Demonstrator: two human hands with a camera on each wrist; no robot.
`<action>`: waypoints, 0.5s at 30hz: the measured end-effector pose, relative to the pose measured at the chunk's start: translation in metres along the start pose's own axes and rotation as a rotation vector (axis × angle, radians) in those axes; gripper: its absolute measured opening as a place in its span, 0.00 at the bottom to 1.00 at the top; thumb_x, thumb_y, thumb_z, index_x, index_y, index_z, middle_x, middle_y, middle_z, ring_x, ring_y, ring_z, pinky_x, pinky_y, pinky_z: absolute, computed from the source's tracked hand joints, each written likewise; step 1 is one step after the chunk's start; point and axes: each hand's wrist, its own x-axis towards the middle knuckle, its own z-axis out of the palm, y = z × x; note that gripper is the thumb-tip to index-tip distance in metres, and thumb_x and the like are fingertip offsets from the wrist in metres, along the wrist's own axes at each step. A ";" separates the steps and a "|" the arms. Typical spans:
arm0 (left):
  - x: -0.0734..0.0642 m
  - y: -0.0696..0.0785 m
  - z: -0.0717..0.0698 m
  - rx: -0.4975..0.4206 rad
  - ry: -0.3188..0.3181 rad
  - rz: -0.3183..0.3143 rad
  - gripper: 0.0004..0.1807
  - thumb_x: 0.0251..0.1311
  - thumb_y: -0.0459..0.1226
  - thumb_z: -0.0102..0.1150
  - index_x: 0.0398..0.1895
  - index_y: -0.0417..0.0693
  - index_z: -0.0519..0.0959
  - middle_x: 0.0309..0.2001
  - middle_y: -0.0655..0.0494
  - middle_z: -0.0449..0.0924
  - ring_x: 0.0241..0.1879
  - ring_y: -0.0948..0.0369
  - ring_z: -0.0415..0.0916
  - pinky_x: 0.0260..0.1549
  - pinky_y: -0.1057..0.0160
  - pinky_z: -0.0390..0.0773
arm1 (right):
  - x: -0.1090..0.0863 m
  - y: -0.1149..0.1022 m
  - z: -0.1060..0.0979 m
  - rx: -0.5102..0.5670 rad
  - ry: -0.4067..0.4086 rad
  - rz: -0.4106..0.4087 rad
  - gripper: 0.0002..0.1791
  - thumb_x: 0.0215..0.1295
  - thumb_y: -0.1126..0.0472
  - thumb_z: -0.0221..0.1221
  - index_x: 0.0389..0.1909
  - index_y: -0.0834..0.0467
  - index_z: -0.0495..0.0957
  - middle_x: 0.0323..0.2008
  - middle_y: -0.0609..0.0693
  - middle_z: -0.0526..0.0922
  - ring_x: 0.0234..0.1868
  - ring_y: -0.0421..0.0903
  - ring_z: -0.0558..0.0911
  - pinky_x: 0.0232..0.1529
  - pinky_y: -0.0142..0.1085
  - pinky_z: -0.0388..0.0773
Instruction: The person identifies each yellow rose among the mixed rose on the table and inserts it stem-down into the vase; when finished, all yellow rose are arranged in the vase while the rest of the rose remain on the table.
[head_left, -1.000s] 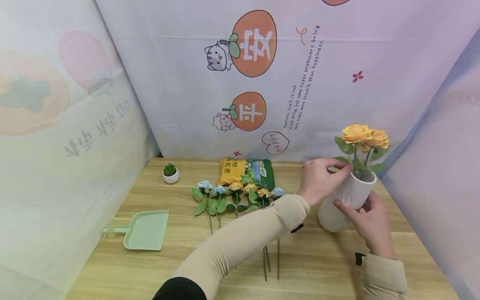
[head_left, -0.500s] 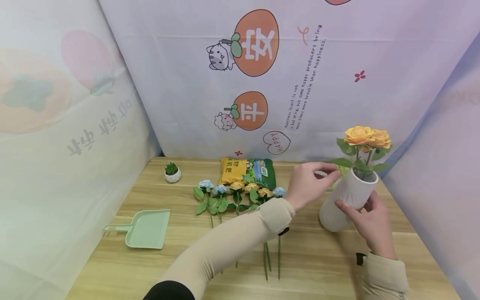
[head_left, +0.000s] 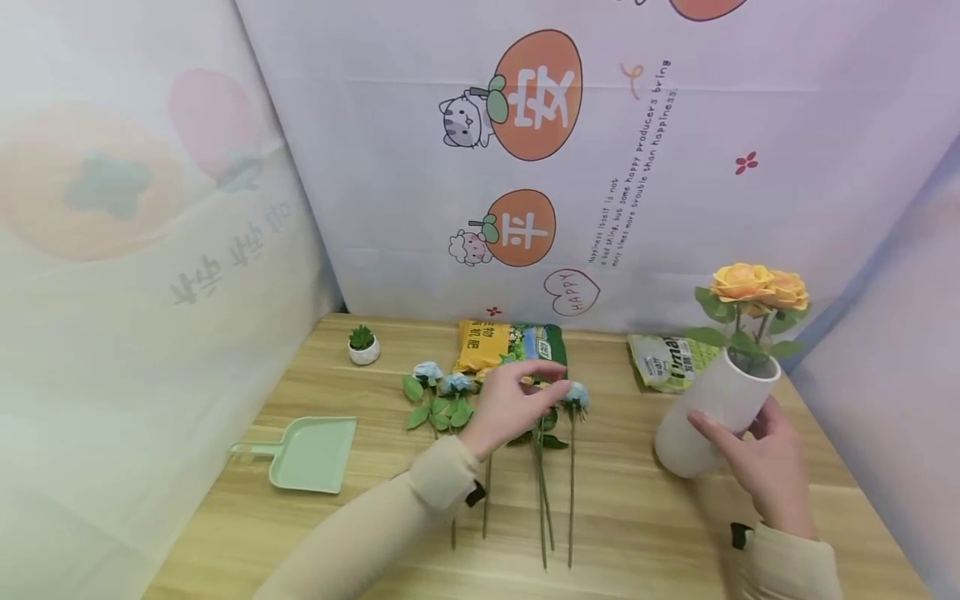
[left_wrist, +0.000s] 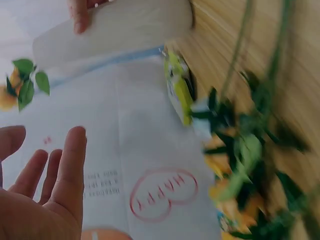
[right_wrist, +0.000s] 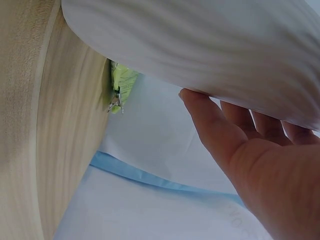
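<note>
Item: flower arranging, gathering step. Our right hand [head_left: 757,454], lower right of the head view, has its grip curled around the white vase [head_left: 712,412], which stands tilted on the worktop [head_left: 637,517] and carries orange roses [head_left: 757,286] with green leaves. In the right wrist view the fingers [right_wrist: 215,125] lie pressed along the vase's ribbed wall. Our left hand [head_left: 513,400], centre of the frame, hovers over the row of loose stems [head_left: 543,492] laid flat on the worktop; its fingers are relaxed and spread, holding nothing, as the left wrist view [left_wrist: 45,185] confirms. Nearest its fingertips lie a blue flower [head_left: 576,393] and the orange heads partly hidden beneath the palm; two more blue flowers [head_left: 442,379] lie just to its left. Behind the row: a yellow-green bag [head_left: 510,342] at the back edge, a second packet [head_left: 671,360] beside the vase, a small potted succulent [head_left: 363,343] in the upper left of the worktop, a pale green scoop tray [head_left: 311,454] lower left. We judge the step in hand to be the reach for another stem. The next move calls for a pinch on one single stem below its head, lifted free of neighbouring leaves, while the right hand steadies the vase mouth.
</note>
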 end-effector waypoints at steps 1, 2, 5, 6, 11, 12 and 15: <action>-0.006 -0.004 -0.010 -0.008 -0.001 -0.032 0.17 0.71 0.49 0.72 0.58 0.56 0.89 0.51 0.63 0.89 0.36 0.64 0.89 0.37 0.58 0.91 | 0.000 0.000 0.000 0.001 0.002 0.002 0.47 0.64 0.42 0.77 0.77 0.57 0.67 0.71 0.61 0.74 0.67 0.58 0.75 0.43 0.25 0.74; -0.013 -0.009 -0.021 -0.013 -0.001 -0.060 0.18 0.71 0.48 0.72 0.59 0.55 0.88 0.52 0.61 0.89 0.37 0.62 0.90 0.37 0.56 0.92 | 0.000 0.000 0.000 0.002 0.003 0.003 0.47 0.64 0.42 0.77 0.77 0.57 0.67 0.71 0.61 0.74 0.66 0.57 0.76 0.44 0.25 0.74; -0.032 -0.023 -0.052 -0.044 0.020 -0.150 0.20 0.71 0.47 0.72 0.62 0.52 0.86 0.54 0.55 0.87 0.41 0.57 0.90 0.40 0.53 0.92 | 0.000 0.000 0.000 -0.006 0.006 0.000 0.46 0.64 0.43 0.77 0.77 0.55 0.68 0.71 0.61 0.74 0.66 0.54 0.76 0.45 0.26 0.74; -0.038 -0.027 -0.062 -0.056 0.033 -0.174 0.21 0.71 0.47 0.72 0.63 0.50 0.86 0.54 0.53 0.87 0.42 0.55 0.90 0.40 0.52 0.92 | 0.000 0.001 0.000 -0.007 0.007 -0.003 0.45 0.64 0.43 0.77 0.76 0.55 0.68 0.71 0.61 0.74 0.66 0.53 0.76 0.46 0.26 0.74; -0.065 -0.049 -0.098 -0.078 0.104 -0.297 0.23 0.71 0.41 0.72 0.65 0.43 0.83 0.53 0.46 0.85 0.46 0.45 0.89 0.44 0.45 0.91 | 0.000 0.001 -0.001 -0.010 0.009 -0.014 0.44 0.65 0.44 0.77 0.77 0.52 0.69 0.71 0.61 0.75 0.65 0.48 0.76 0.46 0.25 0.73; -0.070 -0.053 -0.102 -0.081 0.114 -0.322 0.23 0.71 0.41 0.72 0.66 0.43 0.83 0.53 0.45 0.84 0.47 0.43 0.88 0.45 0.44 0.91 | 0.001 0.001 -0.001 -0.009 0.008 -0.013 0.44 0.65 0.44 0.77 0.77 0.51 0.69 0.71 0.60 0.75 0.65 0.47 0.76 0.47 0.25 0.73; -0.084 -0.066 -0.107 -0.082 0.126 -0.382 0.23 0.71 0.40 0.72 0.66 0.42 0.82 0.52 0.45 0.85 0.49 0.40 0.87 0.45 0.45 0.91 | 0.001 0.002 -0.001 -0.007 0.003 -0.002 0.44 0.65 0.44 0.77 0.77 0.50 0.69 0.71 0.59 0.74 0.67 0.47 0.76 0.54 0.30 0.76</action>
